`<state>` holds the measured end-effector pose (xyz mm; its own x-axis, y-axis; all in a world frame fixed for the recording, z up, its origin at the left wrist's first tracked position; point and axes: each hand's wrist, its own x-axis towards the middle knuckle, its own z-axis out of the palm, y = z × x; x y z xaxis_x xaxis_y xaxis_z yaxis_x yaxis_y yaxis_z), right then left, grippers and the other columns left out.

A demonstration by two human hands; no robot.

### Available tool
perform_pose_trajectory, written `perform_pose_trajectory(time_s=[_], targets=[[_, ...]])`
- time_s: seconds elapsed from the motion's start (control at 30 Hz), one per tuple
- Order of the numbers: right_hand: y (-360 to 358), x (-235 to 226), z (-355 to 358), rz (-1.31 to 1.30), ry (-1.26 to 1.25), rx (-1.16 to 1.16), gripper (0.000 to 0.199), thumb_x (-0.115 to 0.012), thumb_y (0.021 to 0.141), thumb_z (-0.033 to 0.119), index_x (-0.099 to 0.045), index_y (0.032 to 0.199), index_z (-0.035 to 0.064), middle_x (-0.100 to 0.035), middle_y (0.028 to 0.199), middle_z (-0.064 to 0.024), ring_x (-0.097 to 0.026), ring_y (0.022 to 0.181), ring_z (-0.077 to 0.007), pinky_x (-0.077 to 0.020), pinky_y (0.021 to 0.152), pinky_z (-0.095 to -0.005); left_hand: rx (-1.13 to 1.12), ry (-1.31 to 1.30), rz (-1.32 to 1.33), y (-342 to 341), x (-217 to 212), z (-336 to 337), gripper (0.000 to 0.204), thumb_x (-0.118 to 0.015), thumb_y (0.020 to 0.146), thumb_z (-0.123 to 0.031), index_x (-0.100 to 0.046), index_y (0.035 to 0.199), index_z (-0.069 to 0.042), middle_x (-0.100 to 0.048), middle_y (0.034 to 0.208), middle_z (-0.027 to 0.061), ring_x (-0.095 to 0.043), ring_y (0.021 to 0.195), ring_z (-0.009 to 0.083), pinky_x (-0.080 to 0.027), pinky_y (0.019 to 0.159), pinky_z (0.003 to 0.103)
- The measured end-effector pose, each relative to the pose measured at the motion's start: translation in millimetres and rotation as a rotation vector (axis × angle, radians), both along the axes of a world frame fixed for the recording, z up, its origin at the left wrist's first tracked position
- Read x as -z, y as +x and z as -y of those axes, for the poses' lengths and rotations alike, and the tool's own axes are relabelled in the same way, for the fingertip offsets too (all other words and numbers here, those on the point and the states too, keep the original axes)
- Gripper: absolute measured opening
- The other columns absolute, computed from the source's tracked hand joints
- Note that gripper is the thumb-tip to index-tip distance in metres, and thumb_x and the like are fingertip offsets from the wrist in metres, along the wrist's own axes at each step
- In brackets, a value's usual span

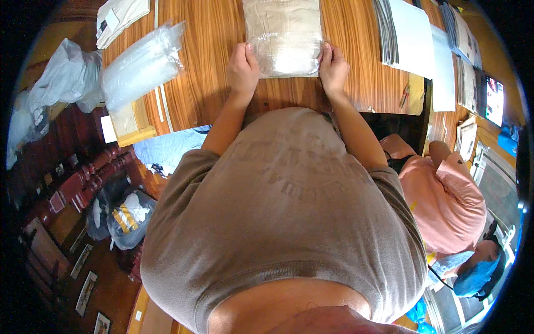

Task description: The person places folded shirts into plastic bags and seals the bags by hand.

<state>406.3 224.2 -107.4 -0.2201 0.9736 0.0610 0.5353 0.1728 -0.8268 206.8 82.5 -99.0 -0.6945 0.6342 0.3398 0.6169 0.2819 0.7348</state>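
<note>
A clear plastic bag with a folded beige cloth item (pixel 283 36) inside lies flat on the wood-grain table, straight ahead of me. My left hand (pixel 243 69) pinches its near left edge between thumb and curled fingers. At the near right edge, my right hand (pixel 335 69) grips the plastic the same way. The bag's near end is shiny and wrinkled, and its far end runs out of view at the top.
A pile of clear plastic bags (pixel 142 67) lies at the table's left, near folded beige cloth (pixel 125 19). White sheets (pixel 413 39) and grey folded pieces are stacked right. A small slim tool (pixel 405 96) rests near the right front edge. A person in a pink shirt (pixel 442 203) is at my right.
</note>
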Motion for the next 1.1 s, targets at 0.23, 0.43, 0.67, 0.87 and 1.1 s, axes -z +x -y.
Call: perform_pose_trajectory(time_s=[0.23, 0.43, 0.67, 0.87, 1.1], targets=[[-3.9, -7.0, 3.1, -0.018, -0.075, 0.032, 0.034, -0.059, 0.108, 0.033, -0.072, 0.101, 0.0025, -0.071, 0.074, -0.0201, -0.072, 0.069, -0.0376, -0.0551, 0.064, -0.0461, 0.043, 0.164, -0.085, -11.5, 6.2, 2.7, 0.021, -0.059, 0.106, -0.021, -0.066, 0.099, -0.003, -0.067, 0.092, 0.0190, -0.067, 0.083, 0.0418, -0.054, 0.070, 0.049], [-12.7, -15.9, -7.0, 0.196, 0.061, 0.047, 0.039, -0.067, 0.101, 0.037, -0.072, 0.089, 0.0012, -0.073, 0.075, -0.0202, -0.073, 0.070, -0.0388, -0.0567, 0.065, -0.0465, 0.001, -0.263, -0.169, -17.8, -4.1, -4.9, 0.018, -0.065, 0.102, -0.024, -0.068, 0.100, -0.006, -0.062, 0.103, 0.0173, -0.067, 0.082, 0.0407, -0.056, 0.068, 0.050], [-15.1, -6.0, -19.4, 0.284, 0.053, 0.050, 0.040, -0.070, 0.096, 0.041, -0.074, 0.086, 0.0023, -0.073, 0.075, -0.0206, -0.074, 0.075, -0.0415, -0.0588, 0.070, -0.0499, 0.203, -0.313, -0.361, -20.0, -37.1, -19.6, 0.039, -0.066, 0.099, -0.032, -0.061, 0.131, -0.010, -0.057, 0.126, 0.0170, -0.064, 0.111, 0.0399, -0.055, 0.086, 0.052], [-14.6, -28.4, -28.6, 0.364, -0.144, -0.054, 0.036, -0.068, 0.097, 0.040, -0.074, 0.092, 0.0045, -0.077, 0.088, -0.0161, -0.075, 0.085, -0.0388, -0.0585, 0.078, -0.0486, 0.396, -0.274, -0.386, -4.0, 4.1, -22.8, 0.067, -0.053, 0.103, -0.046, -0.042, 0.160, -0.013, -0.026, 0.168, 0.0261, -0.018, 0.153, 0.0573, -0.021, 0.121, 0.069], [-45.0, -19.2, -26.7, 0.368, 0.526, -0.436, 0.063, -0.055, 0.103, 0.049, -0.047, 0.151, 0.0093, -0.038, 0.162, -0.0168, -0.037, 0.147, -0.0364, -0.0324, 0.117, -0.0520, 0.401, -0.313, -0.407, -2.4, 4.1, -26.3, 0.068, -0.052, 0.103, -0.047, -0.040, 0.161, -0.015, -0.026, 0.168, 0.0272, -0.018, 0.151, 0.0608, -0.018, 0.122, 0.070]])
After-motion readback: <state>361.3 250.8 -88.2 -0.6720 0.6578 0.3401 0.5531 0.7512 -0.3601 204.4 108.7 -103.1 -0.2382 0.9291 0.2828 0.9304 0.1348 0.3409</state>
